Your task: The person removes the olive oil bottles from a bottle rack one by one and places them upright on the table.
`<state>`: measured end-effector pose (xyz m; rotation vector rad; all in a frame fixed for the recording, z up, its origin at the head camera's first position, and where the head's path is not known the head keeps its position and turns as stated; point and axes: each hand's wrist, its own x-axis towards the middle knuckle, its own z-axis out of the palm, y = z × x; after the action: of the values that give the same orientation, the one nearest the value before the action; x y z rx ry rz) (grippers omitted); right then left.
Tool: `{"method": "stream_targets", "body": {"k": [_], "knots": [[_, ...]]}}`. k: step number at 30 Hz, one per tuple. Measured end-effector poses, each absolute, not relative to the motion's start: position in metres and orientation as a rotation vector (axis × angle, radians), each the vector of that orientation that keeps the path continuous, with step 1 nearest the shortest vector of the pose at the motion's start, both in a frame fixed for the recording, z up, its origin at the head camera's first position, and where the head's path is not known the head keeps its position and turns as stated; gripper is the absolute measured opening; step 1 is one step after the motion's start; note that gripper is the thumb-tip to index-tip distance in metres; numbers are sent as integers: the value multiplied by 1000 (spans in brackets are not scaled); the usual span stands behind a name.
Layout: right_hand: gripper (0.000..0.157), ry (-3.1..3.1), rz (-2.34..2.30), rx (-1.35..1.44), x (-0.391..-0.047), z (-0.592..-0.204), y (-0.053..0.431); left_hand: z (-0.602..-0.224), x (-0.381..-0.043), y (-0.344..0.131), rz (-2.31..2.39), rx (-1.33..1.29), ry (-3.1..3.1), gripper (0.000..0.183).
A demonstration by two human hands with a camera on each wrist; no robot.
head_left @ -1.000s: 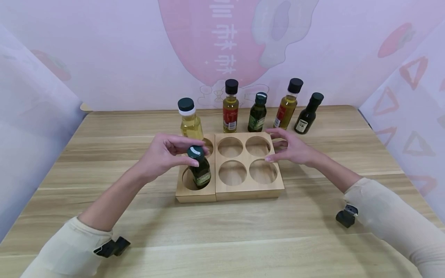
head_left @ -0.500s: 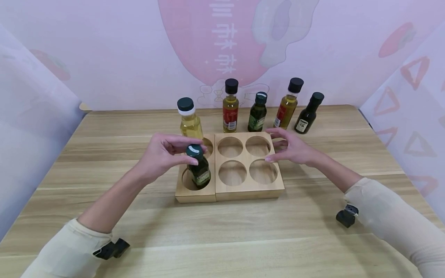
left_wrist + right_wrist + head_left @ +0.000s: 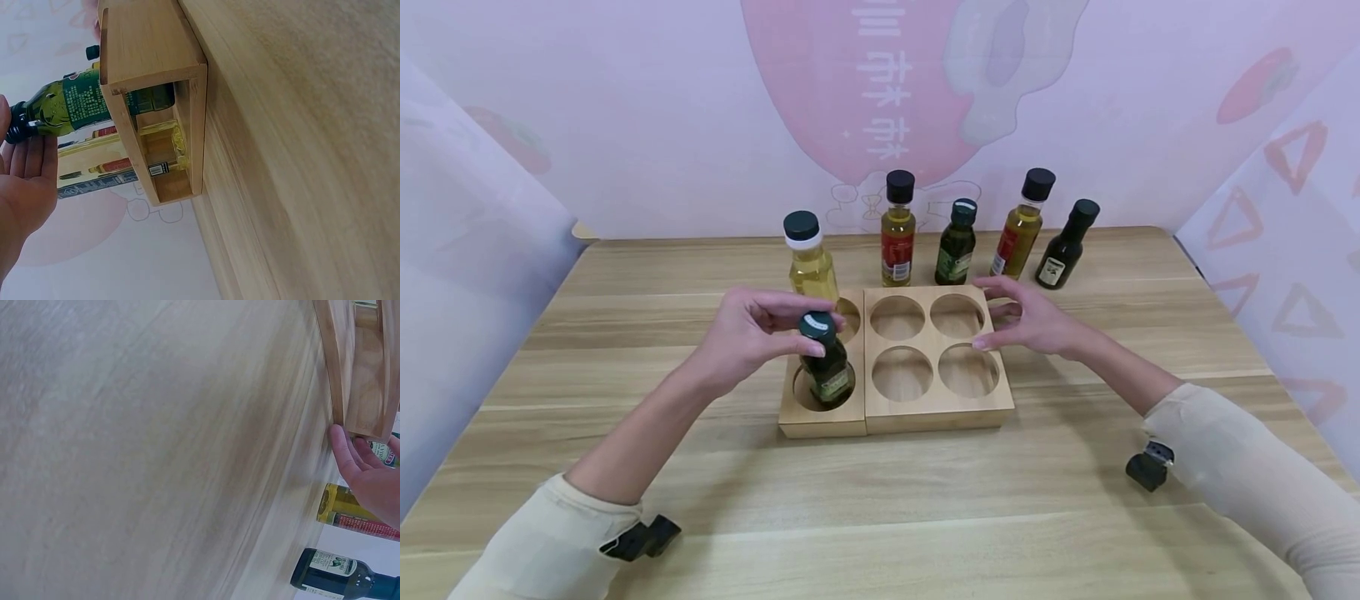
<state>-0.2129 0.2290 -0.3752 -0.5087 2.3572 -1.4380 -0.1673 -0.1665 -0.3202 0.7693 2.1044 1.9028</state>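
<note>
My left hand (image 3: 760, 337) pinches a small dark green oil bottle (image 3: 827, 375) at its cap between thumb and fingers. Slightly tilted, this bottle stands in the front left hole of a wooden bottle rack (image 3: 936, 417); the left wrist view shows its lower end (image 3: 150, 99) inside the rack's open side. Whether its base touches the bottom is hard to tell. Behind it, a pale yellow oil bottle (image 3: 812, 271) with a dark cap occupies the rear left hole. My right hand (image 3: 1030, 321) grips the rack's right end, thumb on the top edge, fingers (image 3: 340, 450) at the rear corner.
Several bottles stand behind the rack: two with red labels (image 3: 897, 246) (image 3: 1017, 237), a green-labelled one (image 3: 955, 250) and a slim dark one (image 3: 1062, 254). A printed backdrop (image 3: 662, 125) rises at the table's far edge. The rack's other holes show bare wood.
The green bottle's cap has shifted slightly left together with my left hand, while its base stays in the same hole. My right hand and the rack have kept their places.
</note>
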Motion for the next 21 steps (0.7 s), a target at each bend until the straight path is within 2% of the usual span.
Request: {"method": "stream_targets", "body": {"k": [21], "knots": [[86, 2303, -1491, -491, -211, -377, 228, -312, -161, -162, 2078, 669, 2099, 39]]}}
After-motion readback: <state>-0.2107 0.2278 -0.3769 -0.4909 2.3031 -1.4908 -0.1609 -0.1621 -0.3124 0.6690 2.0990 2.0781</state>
